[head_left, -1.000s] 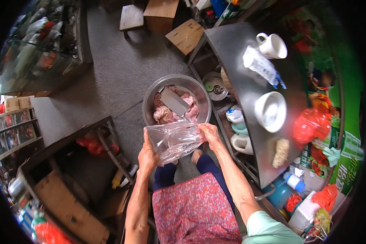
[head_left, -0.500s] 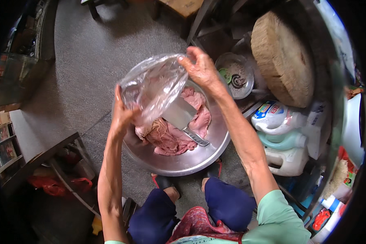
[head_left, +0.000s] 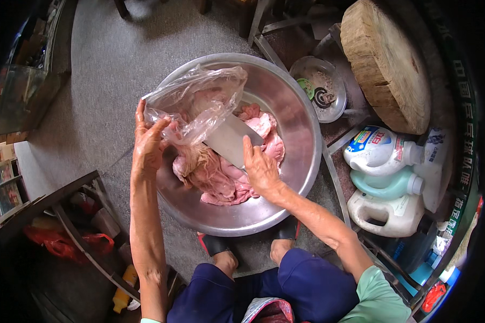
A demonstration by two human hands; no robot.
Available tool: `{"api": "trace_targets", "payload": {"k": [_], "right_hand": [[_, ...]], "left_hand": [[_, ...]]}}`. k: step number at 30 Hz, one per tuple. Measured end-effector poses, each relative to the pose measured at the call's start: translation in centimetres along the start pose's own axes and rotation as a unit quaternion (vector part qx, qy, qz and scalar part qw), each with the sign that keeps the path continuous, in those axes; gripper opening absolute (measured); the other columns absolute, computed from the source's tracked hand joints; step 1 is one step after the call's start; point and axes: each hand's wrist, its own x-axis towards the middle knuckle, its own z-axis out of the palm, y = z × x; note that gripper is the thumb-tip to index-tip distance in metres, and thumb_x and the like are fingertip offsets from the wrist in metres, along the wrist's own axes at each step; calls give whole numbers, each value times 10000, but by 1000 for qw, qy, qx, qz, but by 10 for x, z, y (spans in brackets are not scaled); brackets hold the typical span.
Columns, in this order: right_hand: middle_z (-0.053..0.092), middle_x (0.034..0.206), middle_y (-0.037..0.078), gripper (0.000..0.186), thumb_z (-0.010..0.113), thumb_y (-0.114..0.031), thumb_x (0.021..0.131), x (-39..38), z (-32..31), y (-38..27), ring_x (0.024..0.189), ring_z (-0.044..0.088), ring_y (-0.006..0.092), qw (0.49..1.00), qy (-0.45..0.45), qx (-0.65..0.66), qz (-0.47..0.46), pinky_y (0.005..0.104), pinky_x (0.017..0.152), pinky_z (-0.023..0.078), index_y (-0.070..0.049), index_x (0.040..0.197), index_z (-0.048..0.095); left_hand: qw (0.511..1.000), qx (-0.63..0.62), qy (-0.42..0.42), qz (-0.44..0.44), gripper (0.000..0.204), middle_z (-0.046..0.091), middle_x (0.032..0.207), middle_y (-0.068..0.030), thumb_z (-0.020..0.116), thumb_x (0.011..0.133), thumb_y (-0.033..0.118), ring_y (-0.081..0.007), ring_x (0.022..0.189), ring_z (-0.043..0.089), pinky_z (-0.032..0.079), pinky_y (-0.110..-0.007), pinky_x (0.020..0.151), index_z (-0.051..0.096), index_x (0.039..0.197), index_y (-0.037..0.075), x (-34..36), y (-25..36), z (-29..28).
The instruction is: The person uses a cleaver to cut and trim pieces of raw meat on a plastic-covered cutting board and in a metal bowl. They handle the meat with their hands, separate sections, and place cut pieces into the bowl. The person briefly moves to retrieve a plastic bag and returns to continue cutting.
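Note:
A wide metal basin [head_left: 298, 116] stands on the floor before me, with pale pink, folded raw meat [head_left: 223, 185] in it that looks like offal. On the left, my left hand [head_left: 149, 141] pinches the edge of a clear plastic bag [head_left: 221, 94], whose mouth hangs partly spread over the basin. Across the meat lies a cleaver [head_left: 233, 141] with a broad rectangular blade, its far corner near the bag. My right hand [head_left: 263, 172] is closed round the cleaver's handle, which it hides, and the index finger stretches along the blade.
Right of the basin, a clear bowl [head_left: 331, 99] with a green item sits beside a thick round wooden chopping block [head_left: 385, 67]. Several plastic jugs [head_left: 385, 210] lie stacked below it. A low shelf with a red bag [head_left: 70, 242] stands at lower left.
My right hand has let go of the bag, come down toward me and taken the cleaver's handle. The bag's right side has sagged; my left hand has shifted slightly left, still holding the bag.

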Motion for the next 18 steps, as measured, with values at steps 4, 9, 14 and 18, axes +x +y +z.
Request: {"api": "trace_targets", "payload": {"k": [4,9,14,18], "right_hand": [[643,945,256,851,678,-81,776,8,-15,-5,863,652,375,997,-80,15,-12,474,717,546,84,1500,263],[628,890,231,917,679,-72,757,-5,23,-6,816,641,374,999,-39,-23,-3,472,676,548,12,1549,225],[613,784,146,818,634,-95,771,-38,-60,7,748,638,320,999,-44,4,-15,419,640,540,10,1522,327],[657,790,130,664,598,-180,815,-75,-158,21,748,640,287,997,-70,18,-17,436,689,502,37,1430,475]], "left_hand": [[999,-21,-23,40,778,613,1092,-144,613,901,-49,-238,886,681,611,-414,694,283,1561,195,7,-12,-23],[992,98,20,70,664,631,906,-38,630,903,10,-126,804,623,530,-291,646,407,1515,142,5,-18,-34],[981,164,27,102,662,634,904,-22,652,899,57,-112,810,618,500,-271,662,414,1512,134,-5,-22,-30],[989,128,9,73,661,660,973,-47,661,896,84,-108,834,622,482,-238,643,415,1507,133,-2,-34,0]]}}
